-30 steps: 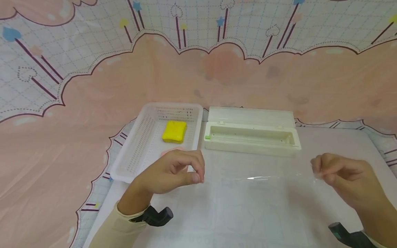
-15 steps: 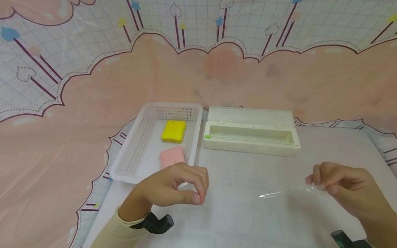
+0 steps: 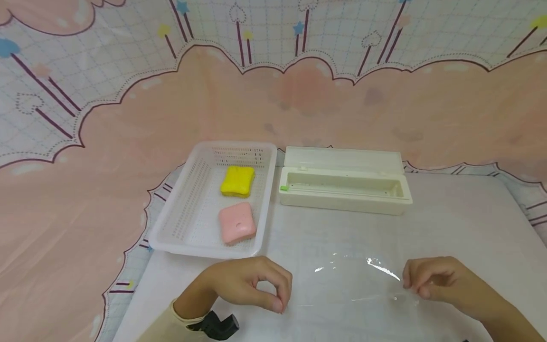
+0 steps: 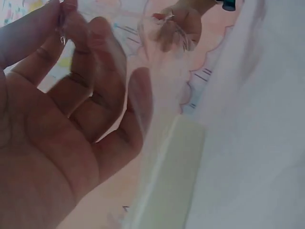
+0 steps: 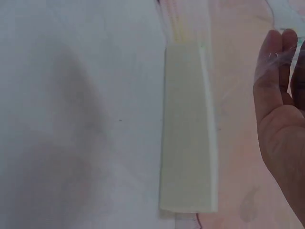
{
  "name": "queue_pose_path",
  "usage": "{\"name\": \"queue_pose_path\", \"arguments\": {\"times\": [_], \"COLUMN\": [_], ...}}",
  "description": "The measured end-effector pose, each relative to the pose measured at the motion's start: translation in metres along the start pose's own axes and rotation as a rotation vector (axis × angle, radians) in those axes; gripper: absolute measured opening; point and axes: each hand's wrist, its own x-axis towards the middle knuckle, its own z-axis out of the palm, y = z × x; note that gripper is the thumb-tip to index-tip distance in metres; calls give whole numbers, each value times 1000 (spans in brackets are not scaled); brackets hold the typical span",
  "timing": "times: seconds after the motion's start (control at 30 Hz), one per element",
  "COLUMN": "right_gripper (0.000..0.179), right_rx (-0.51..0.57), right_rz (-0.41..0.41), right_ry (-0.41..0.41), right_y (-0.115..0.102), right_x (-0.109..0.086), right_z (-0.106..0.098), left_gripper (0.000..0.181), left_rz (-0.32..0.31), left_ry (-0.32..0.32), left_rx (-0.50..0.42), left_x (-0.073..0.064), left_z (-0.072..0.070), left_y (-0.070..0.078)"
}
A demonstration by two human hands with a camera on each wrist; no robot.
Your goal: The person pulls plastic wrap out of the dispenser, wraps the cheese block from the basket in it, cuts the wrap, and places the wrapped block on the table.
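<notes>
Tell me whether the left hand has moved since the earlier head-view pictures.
Yes, toward the bottom of the view: the left hand, which overlapped the white perforated basket, now appears just below its near rim.

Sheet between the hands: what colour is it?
The sheet is clear and colourless, with white glints; the head view shows it best.

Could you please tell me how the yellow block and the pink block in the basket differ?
The yellow block has slightly inward-curving sides, while the pink block is a plainer rounded square. The yellow block lies farther from the left hand; the pink block lies nearer. Both rest, apart, in the white basket.
</notes>
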Motion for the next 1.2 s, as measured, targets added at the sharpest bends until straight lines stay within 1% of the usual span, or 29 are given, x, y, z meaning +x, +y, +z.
{"name": "queue_pose_path", "arguments": {"times": [0.07, 0.13, 0.2, 0.3, 0.33, 0.5, 0.57, 0.6, 0.63, 0.77, 0.83, 0.87, 1.0, 1.13, 1.2], "right_gripper": [37, 40, 39, 33, 30, 27, 25, 23, 22, 19, 17, 16, 17, 13, 14], "right_rx": [1, 4, 1, -10, -14, -81, -140, -171, -204, -344, -397, -419, -473, -551, -608], "right_rz": [77, 167, 250, 360, 397, 431, 436, 453, 471, 478, 506, 523, 643, 737, 775], "right_ry": [13, 38, 55, 71, 78, 60, 50, 50, 52, 49, 52, 51, 57, 95, 129], "right_y": [8, 14, 17, 19, 20, 29, 32, 33, 33, 37, 37, 37, 36, 35, 36], "right_x": [-9, -15, -18, -20, -20, -23, -24, -25, -26, -29, -29, -30, -28, -24, -22], "right_z": [1, 2, 4, 6, 6, 8, 11, 12, 13, 17, 18, 18, 19, 22, 25], "left_gripper": [7, 8, 10, 15, 16, 20, 19, 18, 17, 13, 13, 12, 12, 10, 8], "left_rz": [-55, -131, -218, -309, -326, -357, -378, -393, -409, -462, -476, -479, -501, -583, -630], "left_ry": [6, 17, 32, 54, 59, 76, 85, 92, 101, 133, 154, 163, 216, 292, 343], "left_rx": [-42, -96, -161, -204, -210, -210, -198, -177, -146, 46, 101, 112, 67, 32, 44], "left_x": [-1, -2, -3, -5, -6, -11, -12, -12, -13, -16, -17, -18, -18, -13, -10], "left_z": [5, 10, 14, 17, 18, 22, 25, 26, 28, 37, 40, 42, 45, 50, 54], "left_y": [-10, -20, -29, -40, -42, -55, -59, -61, -64, -73, -77, -78, -81, -79, -79]}}
